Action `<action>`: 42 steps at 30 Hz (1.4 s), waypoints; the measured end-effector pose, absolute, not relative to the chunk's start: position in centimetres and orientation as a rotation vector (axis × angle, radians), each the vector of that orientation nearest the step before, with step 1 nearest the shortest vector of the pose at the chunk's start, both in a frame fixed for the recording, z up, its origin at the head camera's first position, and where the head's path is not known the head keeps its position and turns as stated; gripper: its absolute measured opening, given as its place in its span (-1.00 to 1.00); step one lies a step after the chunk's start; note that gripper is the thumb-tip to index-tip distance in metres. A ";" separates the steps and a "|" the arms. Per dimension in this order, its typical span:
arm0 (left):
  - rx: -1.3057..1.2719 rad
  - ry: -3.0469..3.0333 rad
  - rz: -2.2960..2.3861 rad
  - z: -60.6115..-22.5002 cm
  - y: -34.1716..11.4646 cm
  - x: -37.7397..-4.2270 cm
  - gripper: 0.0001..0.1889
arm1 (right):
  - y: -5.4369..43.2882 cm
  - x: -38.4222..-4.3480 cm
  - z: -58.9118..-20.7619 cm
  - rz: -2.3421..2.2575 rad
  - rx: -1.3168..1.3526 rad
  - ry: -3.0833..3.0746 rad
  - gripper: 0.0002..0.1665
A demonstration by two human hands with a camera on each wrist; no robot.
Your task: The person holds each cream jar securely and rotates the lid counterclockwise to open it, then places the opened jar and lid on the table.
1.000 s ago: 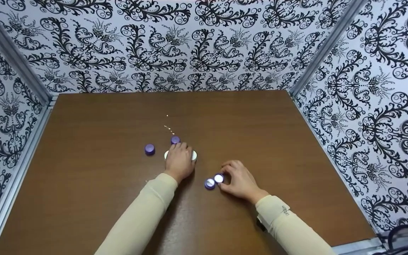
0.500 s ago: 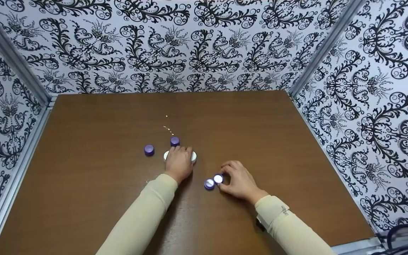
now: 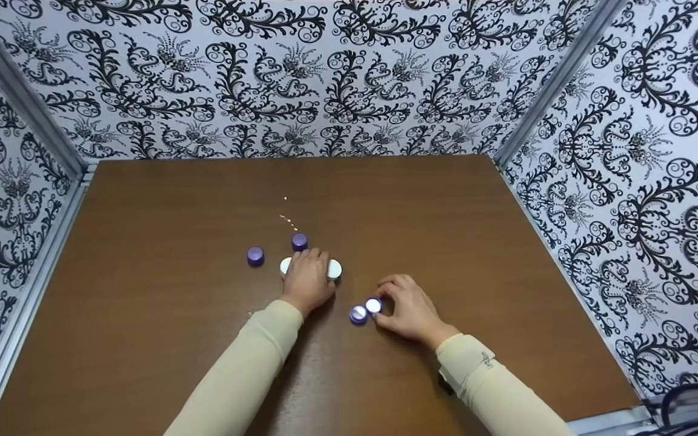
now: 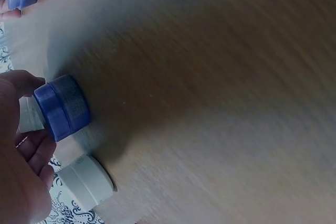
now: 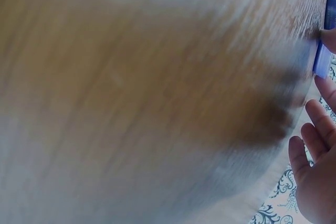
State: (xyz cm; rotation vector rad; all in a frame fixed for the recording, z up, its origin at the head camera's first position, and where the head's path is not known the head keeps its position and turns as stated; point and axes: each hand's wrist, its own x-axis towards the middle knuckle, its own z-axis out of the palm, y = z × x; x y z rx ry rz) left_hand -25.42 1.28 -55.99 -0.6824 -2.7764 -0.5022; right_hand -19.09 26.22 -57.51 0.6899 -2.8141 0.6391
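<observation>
My left hand [image 3: 308, 278] reaches down over the middle of the table. In the left wrist view its thumb and fingers grip a small purple-blue jar [image 4: 62, 107] with a white part [image 4: 31, 114] on top. That white top shows at the hand's right side in the head view. Left of this hand stands a small white jar [image 4: 86, 181], partly hidden from above. My right hand [image 3: 411, 309] holds a small purple jar [image 3: 373, 305] with a white top between thumb and fingers. A similar white-topped purple jar [image 3: 358, 314] stands right beside it.
Two round purple pieces stand farther off: one purple piece [image 3: 255, 255] on the left, another purple piece [image 3: 299, 242] just beyond my left fingertips. Small pale specks [image 3: 288, 220] lie behind them on the brown table [image 3: 434, 206]. Patterned walls [image 3: 349, 79] enclose it.
The white top at my left hand has shifted slightly right and toward me. My left fingers have drawn back a little from the far purple piece. My right hand stays in place.
</observation>
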 end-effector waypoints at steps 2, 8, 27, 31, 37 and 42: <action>-0.688 -2.769 -0.516 -55.9 1.3 -25.3 -0.59 | 26.2 -19.1 -57.5 0.639 0.693 -2.810 -0.60; -0.684 -2.778 -0.487 -55.7 1.3 -25.1 -0.62 | 26.3 -19.2 -57.6 0.626 0.700 -2.832 -0.59; -0.726 -2.764 -0.680 -55.7 1.3 -24.3 -0.56 | 26.4 -19.3 -57.6 0.639 0.735 -2.798 -0.60; -0.736 -2.716 -0.694 -55.9 1.2 -24.2 -0.57 | 26.3 -19.3 -57.5 0.647 0.735 -2.804 -0.59; -0.761 -2.665 -0.724 -55.9 1.0 -23.9 -0.57 | 26.3 -19.1 -57.5 0.629 0.703 -2.825 -0.61; -0.762 -2.664 -0.742 -55.9 1.0 -23.7 -0.60 | 26.2 -19.1 -57.5 0.621 0.682 -2.836 -0.62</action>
